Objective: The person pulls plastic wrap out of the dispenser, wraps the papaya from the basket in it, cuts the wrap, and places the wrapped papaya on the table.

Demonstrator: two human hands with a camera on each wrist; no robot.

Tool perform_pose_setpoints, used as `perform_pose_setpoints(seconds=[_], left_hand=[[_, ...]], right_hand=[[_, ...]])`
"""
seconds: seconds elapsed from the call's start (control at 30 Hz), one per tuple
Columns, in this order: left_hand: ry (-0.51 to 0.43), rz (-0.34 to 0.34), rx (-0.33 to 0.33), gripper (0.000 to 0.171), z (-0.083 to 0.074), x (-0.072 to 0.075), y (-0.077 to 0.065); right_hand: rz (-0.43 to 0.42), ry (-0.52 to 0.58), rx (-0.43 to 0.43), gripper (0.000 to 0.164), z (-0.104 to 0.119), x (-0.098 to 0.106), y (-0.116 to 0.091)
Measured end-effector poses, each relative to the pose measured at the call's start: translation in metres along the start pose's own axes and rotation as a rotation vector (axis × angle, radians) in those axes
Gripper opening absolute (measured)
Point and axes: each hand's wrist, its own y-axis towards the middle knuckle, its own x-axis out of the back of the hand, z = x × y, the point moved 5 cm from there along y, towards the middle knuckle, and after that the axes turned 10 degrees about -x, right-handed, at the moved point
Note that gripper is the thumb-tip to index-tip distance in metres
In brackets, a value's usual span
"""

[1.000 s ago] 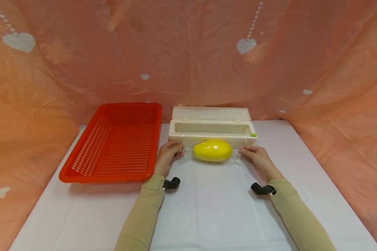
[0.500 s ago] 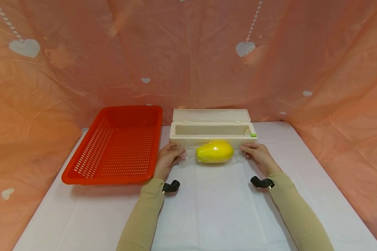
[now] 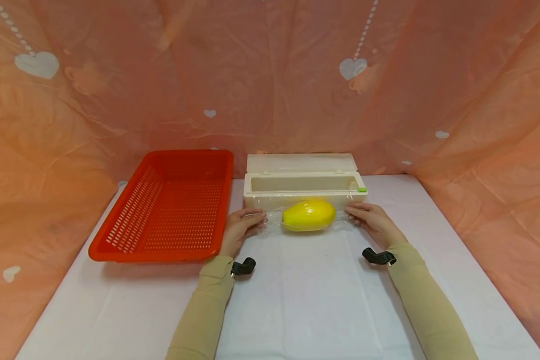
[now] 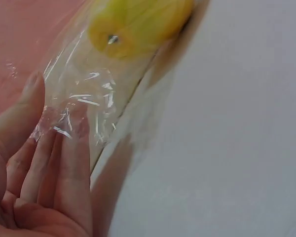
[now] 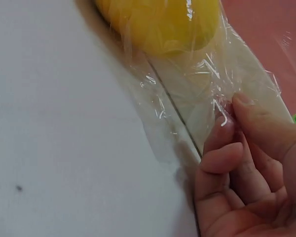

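Note:
A yellow papaya-shaped fruit [image 3: 309,215], wrapped in clear cling film [image 4: 84,98], is in front of a long white film box [image 3: 303,200] whose lid stands raised. My left hand [image 3: 242,227] pinches the film beyond the fruit's left end; in the left wrist view its thumb and fingers hold the gathered edge. On the other side my right hand [image 3: 375,223] pinches the film between thumb and curled fingers, seen close up in the right wrist view. Neither hand touches the fruit itself. Film also stretches up to the box's front edge.
A red perforated plastic basket [image 3: 184,220] stands on the left, close beside the left forearm. A small green slider [image 3: 362,189] sits at the box's right front corner. White cloth covers the table [image 3: 306,300], and an orange-pink curtain [image 3: 279,90] hangs behind.
The fruit has shifted slightly to the right, and its film ends look more gathered. Both hands keep their hold on the film and have moved only a little.

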Motion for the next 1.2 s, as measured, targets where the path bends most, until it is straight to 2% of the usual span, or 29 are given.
perform_pose_setpoints(seconds=[0.1,0.27,0.53,0.67,0.73,0.9,1.07,1.2], left_hand=[[-0.008,0.009,0.01,0.029,0.0,0.001,0.001],[0.025,-0.033,0.054,0.03,0.0,0.002,-0.001],[0.044,-0.053,0.059,0.032,-0.005,0.0,-0.006],[0.032,-0.084,0.06,0.031,-0.007,-0.002,-0.007],[0.021,-0.11,0.04,0.029,-0.008,-0.003,-0.008],[0.05,-0.171,-0.063,0.025,-0.01,-0.004,-0.009],[0.154,-0.288,-0.157,0.021,-0.02,-0.007,-0.016],[0.262,-0.362,-0.24,0.016,-0.033,-0.013,-0.025]], right_hand=[[0.009,0.004,-0.022,0.046,-0.002,0.002,-0.001],[0.022,0.026,-0.023,0.047,-0.002,0.001,-0.002],[0.02,0.09,-0.011,0.022,0.001,-0.003,-0.004],[0.02,0.095,-0.008,0.022,0.001,-0.003,-0.005],[0.018,0.101,-0.016,0.025,0.001,-0.003,-0.005],[0.02,0.108,-0.032,0.029,-0.002,-0.002,-0.006],[0.016,0.117,-0.027,0.021,-0.002,-0.001,-0.007],[0.014,0.116,-0.04,0.023,-0.002,0.0,-0.008]])
